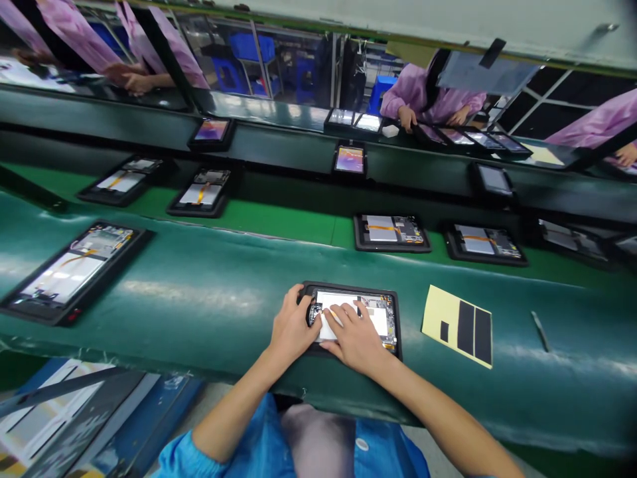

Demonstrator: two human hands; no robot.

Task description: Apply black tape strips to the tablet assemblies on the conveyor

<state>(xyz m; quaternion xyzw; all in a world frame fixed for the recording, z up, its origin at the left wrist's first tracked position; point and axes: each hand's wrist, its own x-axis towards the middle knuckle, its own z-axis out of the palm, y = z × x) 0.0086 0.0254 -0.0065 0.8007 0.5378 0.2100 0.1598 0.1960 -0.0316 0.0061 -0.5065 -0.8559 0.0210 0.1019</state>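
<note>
An opened tablet (381, 321) lies in a black holder (397, 302) on the green bench in front of me, its white battery and circuit boards exposed. My left hand (294, 324) grips the left end, fingers over the far corner and thumb at the near inner edge. Across the white battery, the fingers of my right hand (357, 335) lie spread, with the thumb near the holder's front edge. Both hands hide part of the tablet's left half. To the right lies a yellow sheet (434, 315) bearing black strips (466, 326).
A thin tweezers-like tool (540, 331) lies at the right. Another opened tablet (74, 269) rests at the left. Several more, including one tablet (382, 229), sit on the green conveyor (293, 224) beyond. Co-workers in pink sleeves (398, 96) work across the line.
</note>
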